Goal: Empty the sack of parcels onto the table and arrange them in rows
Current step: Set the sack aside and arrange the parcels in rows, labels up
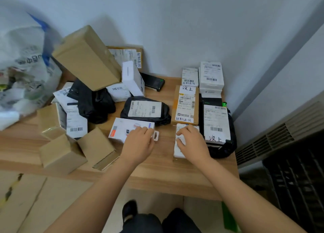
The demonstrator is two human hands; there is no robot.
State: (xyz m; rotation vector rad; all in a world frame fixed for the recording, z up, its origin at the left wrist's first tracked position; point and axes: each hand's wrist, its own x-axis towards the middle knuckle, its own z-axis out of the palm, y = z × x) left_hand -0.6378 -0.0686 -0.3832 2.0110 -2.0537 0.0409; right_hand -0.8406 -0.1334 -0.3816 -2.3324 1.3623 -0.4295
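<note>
- The white printed sack [22,71] lies slumped at the far left of the wooden table [157,171], blurred, with paper and packets showing at its mouth
- Just right of it a large brown box [87,57] leans tilted on a loose heap of parcels; below it lie labelled white packets and a crumpled black bag [94,104]
- At the near left, two small brown cartons [61,154] sit side by side, touching
- The left hand [138,145] rests on the right end of a flat white retail box [122,129], fingers lightly bent over its top; whether they clamp it cannot be told
- Just beyond that box lies a black mailer [145,110] with a white label facing up
- The right hand [191,143] covers a white parcel [178,150], its fingers curled down to the parcel's left edge, gripping it
- This parcel lies at the near end of a row, with a brown labelled box [185,104] and a white box [190,76] beyond it
- A second row runs along the table's right edge: a black bag with a large label [217,124] and stacked white boxes [211,75] at the wall
</note>
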